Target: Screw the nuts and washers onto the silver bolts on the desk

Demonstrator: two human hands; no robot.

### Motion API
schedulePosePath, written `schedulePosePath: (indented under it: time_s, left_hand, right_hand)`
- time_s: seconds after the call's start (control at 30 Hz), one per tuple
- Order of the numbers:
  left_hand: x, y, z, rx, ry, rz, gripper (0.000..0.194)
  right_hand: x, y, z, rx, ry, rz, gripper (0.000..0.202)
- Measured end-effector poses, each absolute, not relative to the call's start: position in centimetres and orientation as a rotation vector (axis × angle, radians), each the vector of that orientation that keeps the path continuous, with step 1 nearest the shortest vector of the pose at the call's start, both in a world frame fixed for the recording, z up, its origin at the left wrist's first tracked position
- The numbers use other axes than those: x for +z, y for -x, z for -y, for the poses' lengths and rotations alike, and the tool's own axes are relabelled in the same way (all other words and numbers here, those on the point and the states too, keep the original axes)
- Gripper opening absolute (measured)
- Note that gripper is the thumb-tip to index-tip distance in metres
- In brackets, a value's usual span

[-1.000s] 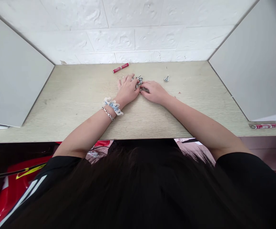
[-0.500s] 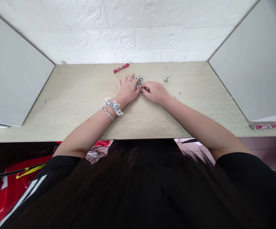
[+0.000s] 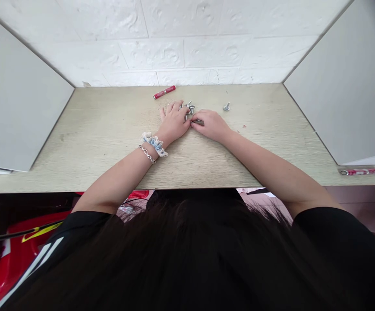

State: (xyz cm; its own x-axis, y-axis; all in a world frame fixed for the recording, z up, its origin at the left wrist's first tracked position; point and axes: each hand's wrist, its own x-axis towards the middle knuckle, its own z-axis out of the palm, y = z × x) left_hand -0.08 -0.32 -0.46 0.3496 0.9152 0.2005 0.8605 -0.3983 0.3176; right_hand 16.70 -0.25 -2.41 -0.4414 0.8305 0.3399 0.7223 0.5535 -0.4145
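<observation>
My left hand (image 3: 173, 122) lies palm down on the table with its fingers spread, partly over a small heap of silvery bolts with broad round bases (image 3: 190, 108). Its thumb reaches the fingertips of my right hand (image 3: 213, 125). Those right fingers are pinched around a small metal bolt (image 3: 200, 122), mostly hidden, whose grey shank shows between thumb and palm. Whether the left thumb also presses on that bolt, I cannot tell. A single similar bolt (image 3: 226, 106) stands on its base to the right of my hands.
A red tube (image 3: 164, 92) lies behind my left hand, and another red tube (image 3: 363, 172) is at the front right edge. Grey panels (image 3: 22, 86) flank the wooden tabletop (image 3: 109, 116). A white brick-patterned wall (image 3: 161, 54) closes the back. Small crumbs dot the surface.
The right fingertips have shifted slightly, and more of the grey shank shows between them. My left hand stays where it was.
</observation>
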Motion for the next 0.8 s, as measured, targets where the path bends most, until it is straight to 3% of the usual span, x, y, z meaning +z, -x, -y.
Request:
schedulePosePath:
  time_s: [0.8]
  left_hand:
    - [-0.32, 0.01, 0.45, 0.475, -2.414, -1.624, 0.034]
  right_hand:
    - [-2.73, -16.89, -0.13, 0.294, 1.202, 2.279, 0.022]
